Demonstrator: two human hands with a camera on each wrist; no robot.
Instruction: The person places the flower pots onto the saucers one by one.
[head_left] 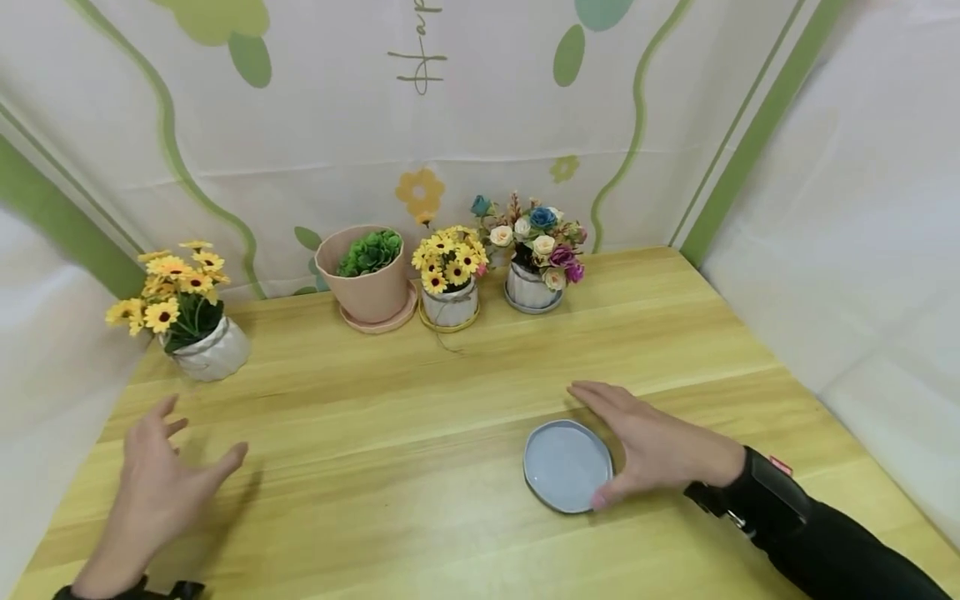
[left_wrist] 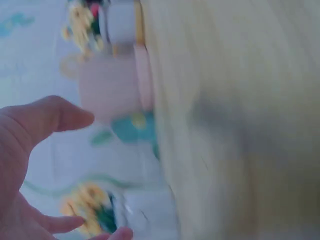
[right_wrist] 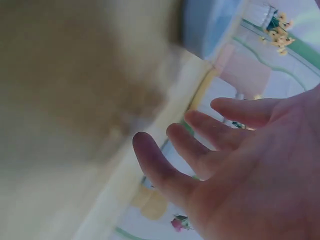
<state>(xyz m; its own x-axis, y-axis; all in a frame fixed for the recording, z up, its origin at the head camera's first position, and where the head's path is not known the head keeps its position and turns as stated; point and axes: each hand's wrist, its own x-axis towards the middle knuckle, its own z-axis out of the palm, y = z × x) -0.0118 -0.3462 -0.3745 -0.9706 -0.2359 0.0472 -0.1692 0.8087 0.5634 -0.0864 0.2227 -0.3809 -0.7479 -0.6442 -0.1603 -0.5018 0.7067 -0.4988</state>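
Note:
A blue-grey saucer [head_left: 567, 467] lies on the wooden table toward the front. My right hand [head_left: 651, 440] is spread at its right side, thumb tip right at the near rim and fingers extended past the far right side. In the right wrist view, the fingers [right_wrist: 160, 167] are parted and nothing is between them; part of the saucer [right_wrist: 207, 25] shows at the top. Over the table's left side, my left hand [head_left: 159, 483] is held with thumb and fingers apart, holding nothing. The nearest thing to it is a white pot [head_left: 213, 350] of yellow flowers [head_left: 176, 283], standing farther back.
Along the back stand a pink pot [head_left: 367, 287] with a green plant on a pink saucer, a white pot [head_left: 450, 307] of yellow flowers on a yellow saucer, and a white pot [head_left: 528, 287] of mixed flowers on a grey saucer. A printed curtain [head_left: 337, 125] hangs behind the table.

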